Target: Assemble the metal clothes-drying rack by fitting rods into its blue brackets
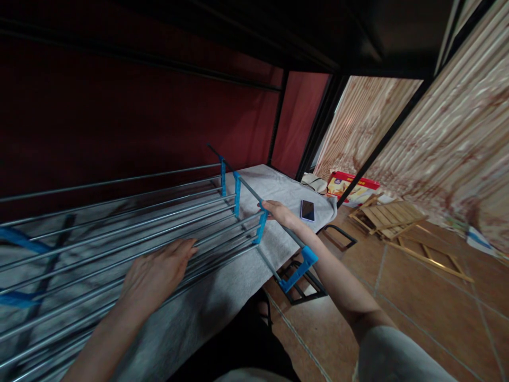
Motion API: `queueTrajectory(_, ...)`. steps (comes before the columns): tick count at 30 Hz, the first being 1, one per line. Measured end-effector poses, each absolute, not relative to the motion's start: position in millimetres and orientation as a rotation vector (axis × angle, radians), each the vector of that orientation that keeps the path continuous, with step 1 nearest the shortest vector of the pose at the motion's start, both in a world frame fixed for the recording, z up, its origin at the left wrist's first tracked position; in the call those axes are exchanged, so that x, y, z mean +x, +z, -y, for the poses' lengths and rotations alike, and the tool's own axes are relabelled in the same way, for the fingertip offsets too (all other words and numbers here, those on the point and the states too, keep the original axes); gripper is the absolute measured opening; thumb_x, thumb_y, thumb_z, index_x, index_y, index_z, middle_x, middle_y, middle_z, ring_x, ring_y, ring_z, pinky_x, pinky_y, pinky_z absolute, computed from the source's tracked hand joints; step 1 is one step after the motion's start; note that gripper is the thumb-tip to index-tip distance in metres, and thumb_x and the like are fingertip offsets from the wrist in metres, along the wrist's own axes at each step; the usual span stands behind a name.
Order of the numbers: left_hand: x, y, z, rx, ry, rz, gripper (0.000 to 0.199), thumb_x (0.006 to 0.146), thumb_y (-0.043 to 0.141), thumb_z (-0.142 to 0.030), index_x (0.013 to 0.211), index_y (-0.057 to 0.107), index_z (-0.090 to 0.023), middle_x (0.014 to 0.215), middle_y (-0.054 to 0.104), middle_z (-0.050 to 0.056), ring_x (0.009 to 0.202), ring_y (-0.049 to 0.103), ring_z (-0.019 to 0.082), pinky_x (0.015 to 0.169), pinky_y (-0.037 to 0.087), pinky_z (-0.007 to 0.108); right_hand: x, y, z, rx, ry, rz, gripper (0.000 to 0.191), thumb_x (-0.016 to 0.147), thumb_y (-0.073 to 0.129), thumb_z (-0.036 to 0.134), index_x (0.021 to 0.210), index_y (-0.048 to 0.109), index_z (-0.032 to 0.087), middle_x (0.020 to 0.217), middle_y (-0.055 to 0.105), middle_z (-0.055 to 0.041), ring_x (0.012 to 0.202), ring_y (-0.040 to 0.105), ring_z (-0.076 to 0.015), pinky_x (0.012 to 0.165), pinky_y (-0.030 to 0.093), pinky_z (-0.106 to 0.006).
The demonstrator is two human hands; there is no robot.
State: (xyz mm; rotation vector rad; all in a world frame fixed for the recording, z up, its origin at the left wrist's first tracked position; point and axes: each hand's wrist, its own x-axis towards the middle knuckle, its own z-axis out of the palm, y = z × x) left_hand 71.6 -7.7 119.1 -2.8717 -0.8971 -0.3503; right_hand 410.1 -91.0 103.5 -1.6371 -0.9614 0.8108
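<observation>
A rack of grey metal rods (147,228) with blue plastic connectors (237,193) lies across a grey cloth-covered surface (222,289). My left hand (161,268) rests on the rods near the middle, its fingers pressed together; whether it grips a rod is hidden. At the rack's right end, my right hand (274,211) is closed on the blue connector where it meets a thin end rod. Another blue connector (300,268) sits at the near end of that rod, beyond the surface's edge, below my right forearm.
A phone (307,210) lies on the cloth to the right. Black metal posts and a beam frame the surface, with a dark red panel (139,122) behind. On the tiled floor are a red and yellow box (352,187), wooden slatted pieces (392,220) and a black metal frame (304,289).
</observation>
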Motion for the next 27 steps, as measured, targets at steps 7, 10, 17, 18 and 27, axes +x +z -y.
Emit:
queueTrajectory(7, 72, 114, 5, -2.893, -0.379, 0.904, 0.046, 0.099, 0.028, -0.038, 0.125, 0.062, -0.023, 0.119, 0.069, 0.009, 0.090, 0.070, 0.027, 0.065, 0.049, 0.036, 412, 102, 92, -1.592, 0.837, 0.987, 0.043, 0.084, 0.055, 0.058, 0.086, 0.066, 0.016, 0.074, 0.064, -0.0017, 0.075, 0.059, -0.0167, 0.076, 0.049, -0.030)
queueTrajectory(10, 71, 106, 3, -2.910, -0.402, 0.913, 0.045, 0.099, 0.030, -0.040, 0.126, 0.061, -0.024, 0.120, 0.069, 0.008, 0.089, 0.070, 0.028, 0.064, 0.048, 0.036, 411, 103, 92, -1.605, 0.841, 0.982, 0.042, 0.085, 0.056, 0.057, 0.085, 0.066, 0.016, 0.073, 0.064, -0.0013, 0.075, 0.059, -0.0167, 0.076, 0.050, -0.030)
queueTrajectory(17, 71, 113, 10, -2.857, -0.381, 0.914, 0.044, 0.099, 0.030, -0.041, 0.126, 0.061, -0.024, 0.116, 0.071, 0.007, 0.085, 0.070, 0.027, 0.061, 0.045, 0.036, 407, 106, 93, -1.641, 0.832, 0.980, 0.041, 0.090, 0.052, 0.054, 0.092, 0.067, 0.016, 0.076, 0.065, -0.0029, 0.079, 0.060, -0.0182, 0.080, 0.050, -0.031)
queueTrajectory(18, 71, 115, 10, -2.856, -0.375, 0.908, 0.044, 0.099, 0.031, -0.041, 0.125, 0.061, -0.024, 0.116, 0.071, 0.007, 0.085, 0.070, 0.027, 0.062, 0.045, 0.036, 406, 106, 94, -1.649, 0.827, 0.993, 0.041, 0.091, 0.051, 0.054, 0.094, 0.067, 0.016, 0.078, 0.065, -0.0034, 0.080, 0.060, -0.0183, 0.080, 0.050, -0.032)
queueTrajectory(27, 72, 120, 11, -2.936, -0.418, 0.960, 0.041, 0.098, 0.033, -0.041, 0.118, 0.065, -0.025, 0.111, 0.072, 0.007, 0.088, 0.069, 0.023, 0.066, 0.046, 0.031, 395, 122, 109, -1.783, 0.368, 1.532, 0.061, 0.088, 0.060, 0.044, 0.145, 0.044, 0.025, 0.137, 0.051, -0.0102, 0.121, 0.052, -0.0255, 0.105, 0.040, -0.044)
